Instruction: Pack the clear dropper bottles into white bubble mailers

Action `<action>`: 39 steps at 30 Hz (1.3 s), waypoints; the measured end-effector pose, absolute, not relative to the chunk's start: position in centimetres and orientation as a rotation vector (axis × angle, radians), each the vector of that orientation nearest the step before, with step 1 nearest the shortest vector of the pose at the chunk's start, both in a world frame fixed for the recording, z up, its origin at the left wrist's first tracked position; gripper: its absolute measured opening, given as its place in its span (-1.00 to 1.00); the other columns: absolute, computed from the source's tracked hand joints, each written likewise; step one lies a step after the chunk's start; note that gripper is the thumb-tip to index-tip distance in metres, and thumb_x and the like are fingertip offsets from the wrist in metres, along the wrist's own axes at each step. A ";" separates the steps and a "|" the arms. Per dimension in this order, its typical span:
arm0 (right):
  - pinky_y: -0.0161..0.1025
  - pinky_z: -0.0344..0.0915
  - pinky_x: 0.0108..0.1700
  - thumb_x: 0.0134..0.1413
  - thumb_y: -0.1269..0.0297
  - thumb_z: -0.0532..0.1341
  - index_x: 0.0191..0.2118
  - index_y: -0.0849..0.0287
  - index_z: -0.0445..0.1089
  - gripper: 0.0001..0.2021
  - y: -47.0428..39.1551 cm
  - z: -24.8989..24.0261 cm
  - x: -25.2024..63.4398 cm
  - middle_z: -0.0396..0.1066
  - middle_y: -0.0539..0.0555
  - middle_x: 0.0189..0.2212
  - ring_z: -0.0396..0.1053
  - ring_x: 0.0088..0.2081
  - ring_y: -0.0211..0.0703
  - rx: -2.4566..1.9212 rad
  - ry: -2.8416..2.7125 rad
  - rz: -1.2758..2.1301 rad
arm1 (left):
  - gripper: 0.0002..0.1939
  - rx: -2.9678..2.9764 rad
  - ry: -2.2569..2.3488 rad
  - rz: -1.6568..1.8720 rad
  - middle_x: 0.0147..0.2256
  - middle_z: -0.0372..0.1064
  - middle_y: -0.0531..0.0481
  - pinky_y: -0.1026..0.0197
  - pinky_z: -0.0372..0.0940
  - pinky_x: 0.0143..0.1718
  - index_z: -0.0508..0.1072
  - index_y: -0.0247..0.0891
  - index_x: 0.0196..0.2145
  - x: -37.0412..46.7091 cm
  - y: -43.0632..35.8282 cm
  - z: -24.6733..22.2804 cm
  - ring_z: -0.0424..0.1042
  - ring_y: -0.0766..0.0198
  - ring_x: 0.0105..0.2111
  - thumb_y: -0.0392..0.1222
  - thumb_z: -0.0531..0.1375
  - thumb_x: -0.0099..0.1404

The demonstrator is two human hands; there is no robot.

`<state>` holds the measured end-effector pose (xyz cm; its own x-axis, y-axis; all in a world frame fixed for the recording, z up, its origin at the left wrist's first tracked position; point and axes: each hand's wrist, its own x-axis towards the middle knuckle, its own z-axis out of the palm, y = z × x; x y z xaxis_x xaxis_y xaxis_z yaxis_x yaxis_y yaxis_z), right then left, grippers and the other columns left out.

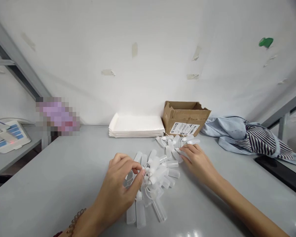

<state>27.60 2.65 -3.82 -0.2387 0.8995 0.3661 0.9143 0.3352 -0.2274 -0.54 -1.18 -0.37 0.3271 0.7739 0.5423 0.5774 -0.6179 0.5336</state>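
A pile of small translucent plastic squeeze bottles (160, 174) with white caps and thin looped straps lies on the grey table in front of me. My left hand (124, 179) is at its left side, thumb and index finger pinched at a white cap there. Farther back is a smaller group of the same bottles (171, 144), close to a cardboard box. At that group's right edge, my right hand (193, 158) has its fingertips closed on the end of one bottle; the fingers partly hide the grip.
Against the wall stand a stack of white padded envelopes (136, 126) and the open cardboard box (187, 118). To the right lie a light blue striped cloth bag (249, 135) and a black phone-like slab (281, 174). A white device (13, 136) with blue keys sits far left.
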 end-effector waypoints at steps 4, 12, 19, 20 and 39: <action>0.04 0.26 -0.20 0.17 0.29 0.00 -0.17 0.21 0.43 -0.72 2.7 -4.3 27.5 0.46 0.28 -0.23 0.32 -0.16 0.20 -1.650 -2.132 -0.026 | -0.86 2.356 1.226 1.198 -0.49 0.32 0.02 0.13 0.20 -0.31 0.35 -0.22 -0.41 -0.6 -1.1 -0.2 0.22 0.19 -0.34 -0.34 0.07 0.30; -0.10 0.33 -0.28 0.16 0.17 0.04 -0.14 0.19 0.38 -0.72 2.8 -2.5 28.6 0.49 0.17 -0.30 0.40 -0.27 0.01 -1.678 -1.937 0.184 | -0.86 2.330 1.251 1.191 -0.47 0.34 0.01 0.14 0.23 -0.31 0.36 -0.20 -0.40 -0.2 -1.0 -0.6 0.26 0.18 -0.32 -0.29 0.07 0.30; -0.09 0.32 -0.06 0.22 0.08 0.07 -0.01 0.09 0.28 -0.70 -0.2 0.1 25.4 0.43 0.12 -0.10 0.40 -0.14 -0.08 -1.264 -1.671 0.917 | -0.87 2.321 1.135 1.261 -0.36 0.36 -0.02 0.19 0.29 -0.32 0.34 -0.21 -0.19 -0.1 -1.2 -0.8 0.33 0.21 -0.29 -0.32 0.09 0.30; -0.09 0.29 -0.02 0.22 0.10 0.09 0.00 0.08 0.28 -0.71 -0.8 0.3 24.8 0.44 0.12 -0.11 0.39 -0.10 -0.08 -1.189 -1.619 1.080 | -0.83 2.324 1.123 1.244 -0.34 0.37 -0.03 0.18 0.30 -0.30 0.33 -0.21 -0.14 -0.1 -1.3 -0.7 0.34 0.21 -0.28 -0.31 0.09 0.30; -0.21 0.21 -0.13 0.19 0.22 0.17 -0.12 0.11 0.38 -0.82 -2.1 0.4 23.1 0.39 0.03 -0.32 0.34 -0.28 -0.21 -0.730 -1.304 1.754 | -0.89 2.310 1.007 1.282 -0.41 0.41 0.03 0.29 0.26 -0.36 0.39 -0.25 -0.31 -0.1 -0.7 0.0 0.37 0.32 -0.39 -0.38 0.10 0.30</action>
<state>23.06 -2.11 0.39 -0.5020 0.8647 0.0178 -0.2661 -0.1349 -0.9545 -0.06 -0.69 -0.04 0.3513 0.7081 0.6125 0.4277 -0.7033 0.5678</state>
